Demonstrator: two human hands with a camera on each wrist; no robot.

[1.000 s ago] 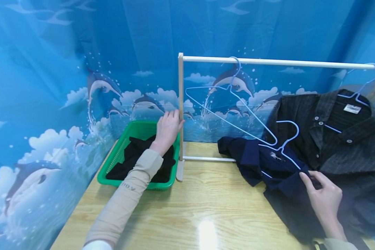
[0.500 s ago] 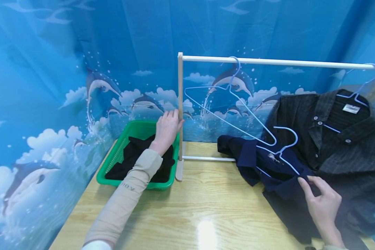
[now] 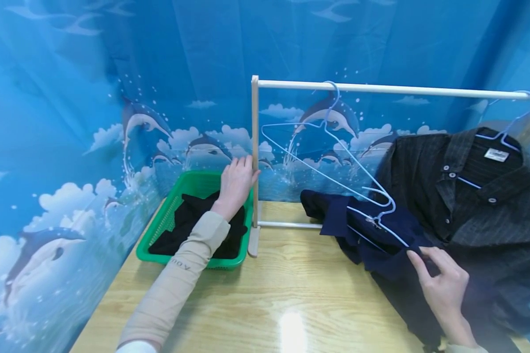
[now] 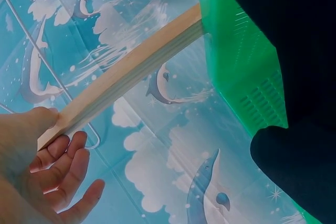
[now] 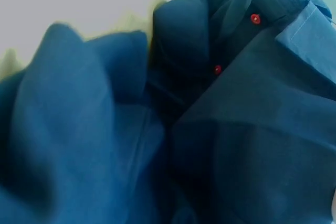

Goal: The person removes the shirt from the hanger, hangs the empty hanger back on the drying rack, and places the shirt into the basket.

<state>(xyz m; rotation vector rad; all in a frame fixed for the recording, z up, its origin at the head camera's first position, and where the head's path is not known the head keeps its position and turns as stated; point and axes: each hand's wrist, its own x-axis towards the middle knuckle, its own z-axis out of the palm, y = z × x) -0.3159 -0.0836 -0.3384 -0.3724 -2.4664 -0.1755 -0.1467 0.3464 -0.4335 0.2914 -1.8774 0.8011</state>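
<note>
My right hand pinches a navy shirt together with one shoulder of the light-blue wire hanger in its collar. The hanger's hook points up and left, overlapping the lower corner of a bare hanger that hangs on the rail. In the right wrist view the shirt's dark-blue cloth fills most of the picture and shows two red buttons. With thumb on one side and fingers on the other, my left hand grips the rack's wooden post. The left wrist view shows that hand at the post.
Behind the left forearm, a green basket holds black cloth. A dark grey shirt hangs from the rack's white rail at the right. A low crossbar joins the rack near the wooden table. Dolphin-print curtain surrounds everything.
My right hand has moved left with the navy shirt and its hanger. The hook has tipped down and leftward, onto the bare hanger's corner in view. My left hand stays on the post.
</note>
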